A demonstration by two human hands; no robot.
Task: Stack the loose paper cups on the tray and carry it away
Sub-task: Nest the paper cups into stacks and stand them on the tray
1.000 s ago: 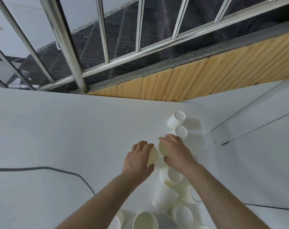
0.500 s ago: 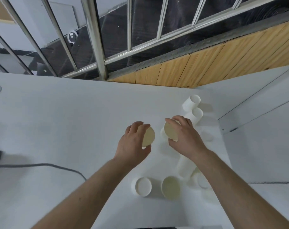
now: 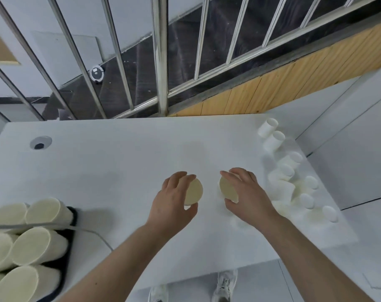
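My left hand [image 3: 174, 199] grips a white paper cup [image 3: 193, 192] above the middle of the white table [image 3: 111, 162], its round end facing me. My right hand [image 3: 246, 192] holds a second paper cup [image 3: 227, 190] the same way, a short gap apart from the first. Several loose paper cups [image 3: 285, 171] lie scattered along the table's right side. At the lower left, a dark tray [image 3: 67, 253] carries several upside-down cups or cup stacks [image 3: 30, 246].
A metal railing [image 3: 161, 62] and a wooden ledge [image 3: 272, 88] run behind the table. A round cable hole [image 3: 40, 143] sits at the table's far left. A thin grey cable [image 3: 93, 233] crosses near the tray. My shoes [image 3: 225, 284] show below the front edge.
Both hands lifted a cup each from the pile and drew them left, away from the loose cups. The view swung left, bringing the tray of cups into sight.
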